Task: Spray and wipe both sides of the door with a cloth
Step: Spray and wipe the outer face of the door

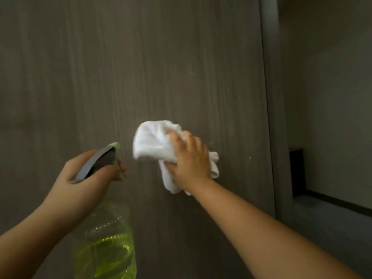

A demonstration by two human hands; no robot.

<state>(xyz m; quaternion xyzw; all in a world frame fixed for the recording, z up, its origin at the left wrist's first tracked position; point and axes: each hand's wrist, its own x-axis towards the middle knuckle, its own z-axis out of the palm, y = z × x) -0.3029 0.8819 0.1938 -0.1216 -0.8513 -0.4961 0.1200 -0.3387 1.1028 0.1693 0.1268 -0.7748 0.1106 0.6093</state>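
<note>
A dark grey-brown wood-grain door point(120, 67) fills most of the view. My right hand point(189, 158) presses a bunched white cloth point(151, 141) against the door near its middle, fingers curled over the fabric. My left hand point(84, 178) grips the grey and green trigger head of a clear spray bottle point(106, 242), a finger on the trigger, nozzle towards the door. The bottle holds yellow-green liquid at about half height. A few small droplets glint on the door above and to the right of the cloth.
The door's right edge point(267, 117) runs top to bottom, with a grey frame strip beside it. Beyond it stands a pale wall point(332, 97) with a dark skirting board point(332, 200) and grey floor below.
</note>
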